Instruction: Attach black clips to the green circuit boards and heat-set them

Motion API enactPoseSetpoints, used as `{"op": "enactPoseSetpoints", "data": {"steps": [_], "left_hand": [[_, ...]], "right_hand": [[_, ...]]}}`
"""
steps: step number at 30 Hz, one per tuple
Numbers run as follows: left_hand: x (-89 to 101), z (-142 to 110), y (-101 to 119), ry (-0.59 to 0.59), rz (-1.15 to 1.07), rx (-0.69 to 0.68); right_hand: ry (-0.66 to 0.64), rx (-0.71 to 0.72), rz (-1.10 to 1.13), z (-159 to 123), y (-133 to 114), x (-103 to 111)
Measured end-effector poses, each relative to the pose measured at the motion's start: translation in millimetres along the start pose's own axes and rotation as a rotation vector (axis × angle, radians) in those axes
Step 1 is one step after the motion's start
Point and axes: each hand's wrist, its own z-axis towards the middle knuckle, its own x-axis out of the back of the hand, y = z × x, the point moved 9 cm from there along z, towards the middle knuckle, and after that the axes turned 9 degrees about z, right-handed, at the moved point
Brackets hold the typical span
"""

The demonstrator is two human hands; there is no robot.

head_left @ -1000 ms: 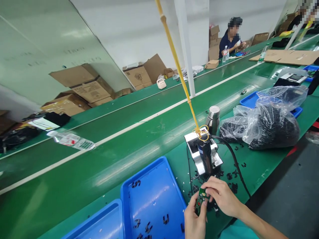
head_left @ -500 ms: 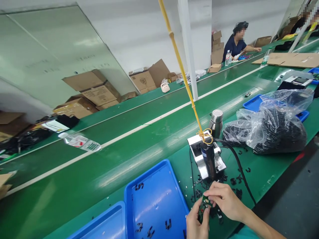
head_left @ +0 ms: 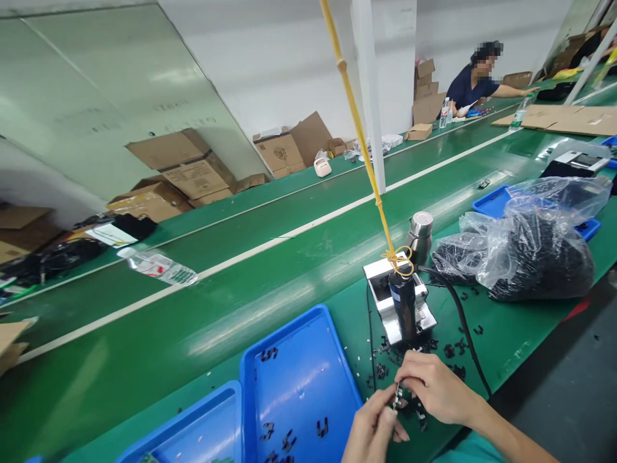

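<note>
Between my two hands is a small circuit board [head_left: 398, 395], seen nearly edge-on. My left hand [head_left: 373, 424] pinches its lower end between thumb and fingers. At the upper end, my right hand [head_left: 432, 384] grips it with closed fingertips. Just beyond them stands a silver metal fixture [head_left: 385, 308], with a black electric screwdriver [head_left: 403, 302] hanging over it on a yellow cord [head_left: 359, 128]. Small black plastic clips [head_left: 382, 372] lie scattered around the fixture and near my fingers.
Left of my hands is a blue tray [head_left: 299, 366] with several black clips, overlapped by another blue tray [head_left: 202, 418]. A steel flask [head_left: 421, 231] stands behind the fixture. Plastic bags of black parts [head_left: 540, 251] sit right. A bottle [head_left: 159, 265] lies on the conveyor. A co-worker [head_left: 470, 83] sits far off.
The circuit board has turned from showing its green face to nearly edge-on. My left hand has shifted slightly left and rotated. The co-worker's arm reaches farther out.
</note>
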Motion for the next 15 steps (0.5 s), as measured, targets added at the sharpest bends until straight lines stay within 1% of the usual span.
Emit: {"op": "enactPoseSetpoints", "data": {"steps": [2, 4, 6, 7, 8, 10, 13, 15], "left_hand": [[-10.6, 1, -10, -0.086, -0.236, 0.156], [-29.3, -1, -17, -0.199, -0.418, 0.262], [-52.2, -4, -16, -0.335, -0.555, 0.291], [-61.7, -6, -14, -0.378, -0.613, 0.285], [-67.7, -5, -12, -0.38, -0.658, 0.267], [-70.6, 0, -10, -0.294, -0.703, 0.214], [-65.0, 10, -8, -0.121, -0.684, 0.156], [-59.6, 14, -7, -0.041, -0.635, 0.133]], "right_hand": [[0.009, 0.035, 0.02, -4, -2, 1], [0.011, 0.088, 0.039, -8, -5, 2], [0.0, 0.144, 0.049, -12, -8, 3], [-0.005, 0.173, 0.053, -13, -9, 3], [-0.008, 0.203, 0.054, -13, -11, 4], [-0.01, 0.25, 0.039, -13, -16, 8], [-0.03, 0.255, -0.027, -9, -20, 11], [-0.007, 0.264, -0.045, -6, -24, 16]]}}
